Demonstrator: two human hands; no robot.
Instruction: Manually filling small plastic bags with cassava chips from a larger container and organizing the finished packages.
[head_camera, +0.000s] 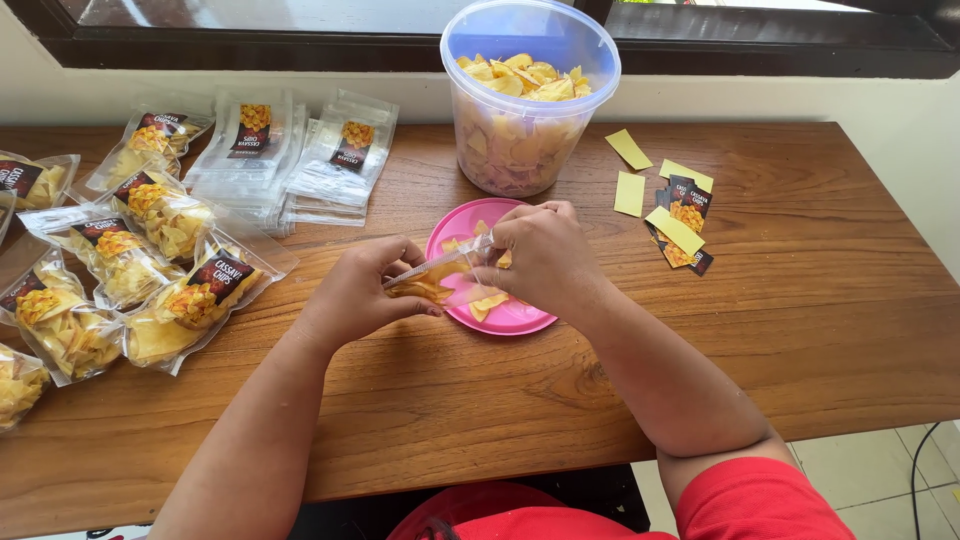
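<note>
My left hand (362, 285) grips one end of a clear plastic pouch (432, 276) with yellow chips inside. My right hand (540, 252) pinches the pouch's other end near its mouth. Both hands hold it just above a pink plate (520, 315) that carries a few loose yellow chips. Behind the plate stands a large clear tub (528, 95), open and filled with chips.
Filled, labelled chip pouches (165, 290) lie at the table's left. Stacks of empty pouches (300, 150) sit behind them. Dark sticker labels and yellow backing strips (672, 215) lie at the right. A window sill runs along the wooden table's (800, 330) far edge.
</note>
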